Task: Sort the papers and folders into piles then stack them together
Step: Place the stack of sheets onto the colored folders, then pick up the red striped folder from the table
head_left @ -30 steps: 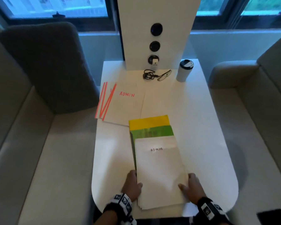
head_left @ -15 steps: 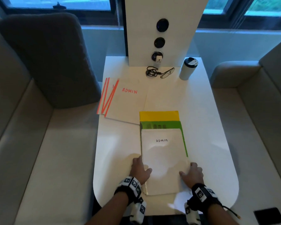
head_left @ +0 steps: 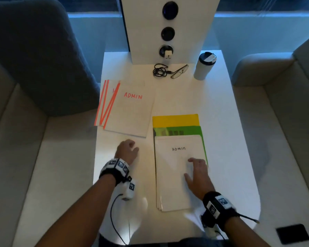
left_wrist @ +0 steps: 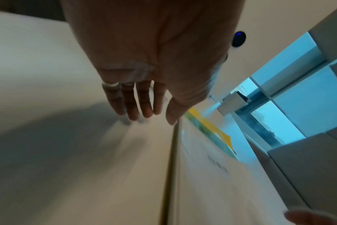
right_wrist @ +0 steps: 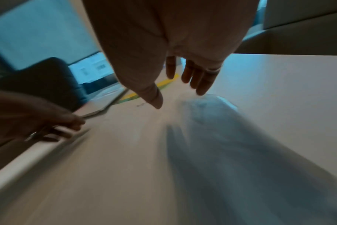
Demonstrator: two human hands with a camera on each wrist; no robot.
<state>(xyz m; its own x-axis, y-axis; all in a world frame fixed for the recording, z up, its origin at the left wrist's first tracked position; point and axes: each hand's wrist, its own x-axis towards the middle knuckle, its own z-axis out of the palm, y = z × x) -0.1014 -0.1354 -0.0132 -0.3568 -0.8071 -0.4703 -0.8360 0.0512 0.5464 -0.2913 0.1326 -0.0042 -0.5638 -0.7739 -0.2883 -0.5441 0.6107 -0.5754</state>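
Observation:
A stack of white papers [head_left: 173, 177] marked ADMIN in black lies on the near table, on top of a green folder [head_left: 184, 131] and a yellow folder [head_left: 175, 120]. My right hand [head_left: 191, 168] rests flat on the top sheet, fingers spread [right_wrist: 200, 85]. My left hand [head_left: 130, 147] hovers over bare table just left of the stack, holding nothing, its fingers [left_wrist: 142, 106] nearly straight. A second pile sits farther left: white sheets [head_left: 132, 113] with ADMIN in red over orange-edged folders [head_left: 103, 104]. The stack's left edge [left_wrist: 174, 152] is blurred in the left wrist view.
At the back of the white table [head_left: 230, 139] stand a white tumbler [head_left: 204, 65], glasses [head_left: 179, 71] and a coiled black cable [head_left: 160, 71] below a white socket column [head_left: 168, 32]. Grey sofa seats flank the table, with a dark cushion [head_left: 34, 50] on the left.
My left hand has let go of the stack's left edge and moved forward and left over the table. My right hand has slid from the stack's lower right edge up onto the top sheet.

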